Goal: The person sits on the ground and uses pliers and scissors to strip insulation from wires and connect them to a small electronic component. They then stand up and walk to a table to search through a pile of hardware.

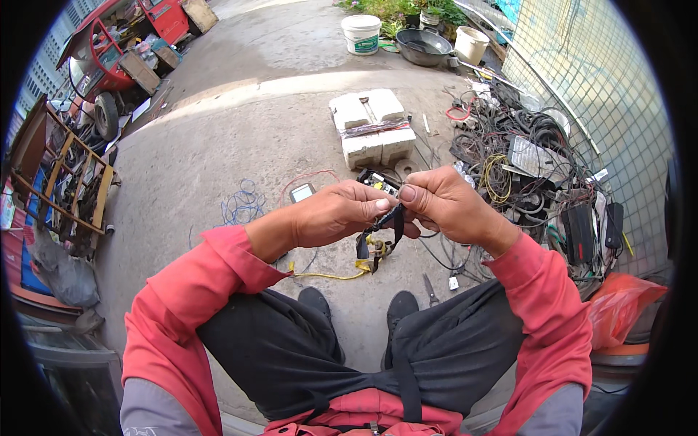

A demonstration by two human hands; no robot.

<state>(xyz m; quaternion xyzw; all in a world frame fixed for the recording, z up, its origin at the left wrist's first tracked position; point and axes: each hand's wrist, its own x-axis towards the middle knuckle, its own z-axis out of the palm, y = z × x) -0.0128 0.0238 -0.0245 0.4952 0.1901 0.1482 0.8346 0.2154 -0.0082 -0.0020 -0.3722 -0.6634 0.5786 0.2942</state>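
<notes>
Above the concrete ground (163, 174), I observe a small circuit board (375, 181) held between two hands. The left hand (338, 211) is closed on its near left side; the right hand (452, 209) pinches at its right end, the exact contact hidden. A black strip (398, 222) hangs below. Beyond the hands sits a white foam block (362, 151), bound around its middle.

Soft, even daylight leaves the concrete ground (174, 160) in mild shade, with a brighter band of light (247, 93) across its far part, while the fisheye bows the mesh fence (607, 94) and blackens the corners.
</notes>
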